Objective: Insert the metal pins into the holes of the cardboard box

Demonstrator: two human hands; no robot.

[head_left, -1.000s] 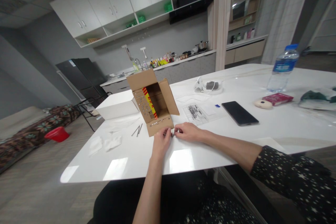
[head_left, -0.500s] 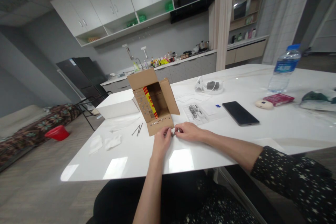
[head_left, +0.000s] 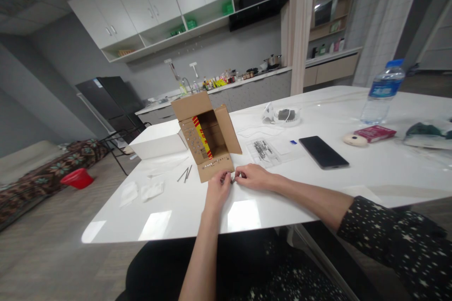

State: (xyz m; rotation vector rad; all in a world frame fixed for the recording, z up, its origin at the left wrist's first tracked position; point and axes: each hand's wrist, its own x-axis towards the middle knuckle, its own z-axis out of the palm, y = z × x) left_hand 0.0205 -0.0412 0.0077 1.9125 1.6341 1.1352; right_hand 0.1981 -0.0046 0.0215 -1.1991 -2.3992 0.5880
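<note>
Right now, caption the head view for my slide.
Both hands pinch a small metal piece beside an open cardboard box on a white table.

A dark sleeve (head_left: pixel 395 240) dotted with small white stars is worn on the right arm; the left forearm (head_left: pixel 201 254) is left bare.

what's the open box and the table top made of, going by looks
Open box: looks like plain brown corrugated cardboard, matte, with folded flaps.
Table top: a hard, glossy white surface that mirrors the ceiling lights; possibly stone, glass or laminate, can't tell which.
</note>
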